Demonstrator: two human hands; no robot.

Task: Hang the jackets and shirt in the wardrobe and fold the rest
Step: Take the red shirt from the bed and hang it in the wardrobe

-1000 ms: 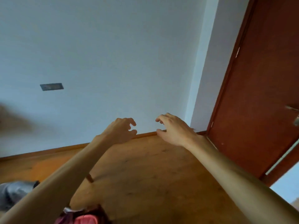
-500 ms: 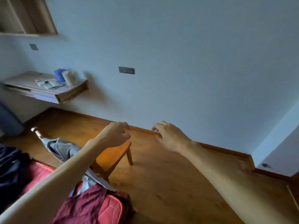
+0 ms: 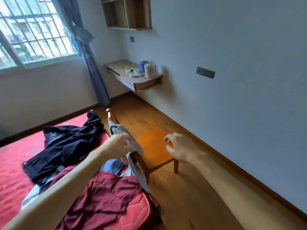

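If the left hand (image 3: pixel 119 144), grip on the grey garment (image 3: pixel 117 128) unclear, yanks, the chair (image 3: pixel 154 145) could tip; right hand (image 3: pixel 180 149) spread, empty.

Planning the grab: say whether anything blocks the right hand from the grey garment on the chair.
Nothing visible. The right hand hangs over the bare chair seat, the grey garment draped on the chair back just beyond.

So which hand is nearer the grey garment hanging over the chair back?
Left. The left hand is at the grey garment, curled on its cloth; the right hand hovers over the chair seat, clear of it.
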